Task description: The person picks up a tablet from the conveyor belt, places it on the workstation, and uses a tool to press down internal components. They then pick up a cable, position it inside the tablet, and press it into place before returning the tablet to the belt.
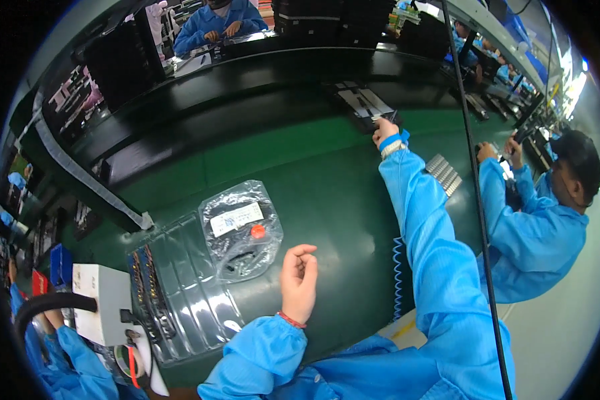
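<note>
Flat black-and-grey rectangular panel (363, 102) looks light, stiff; grab edges; right hand (385, 131) at near end, grip unclear; left hand (298, 283) empty, half-curled.

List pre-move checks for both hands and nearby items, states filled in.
1. Bare left hand unloaded: ok, nothing visible in its half-curled fingers.
2. Bare right hand at the flat black rectangular item with pale panels: ok, at its near end.
3. Right-hand grip: cannot tell, fingertips too small.
4. Both hands at that item: not ok, left is well apart.
5. Clear plastic bag with white label and round orange sticker sealed: cannot tell.
6. Blue coiled cord free of right sleeve: cannot tell, their outlines meet.
</note>
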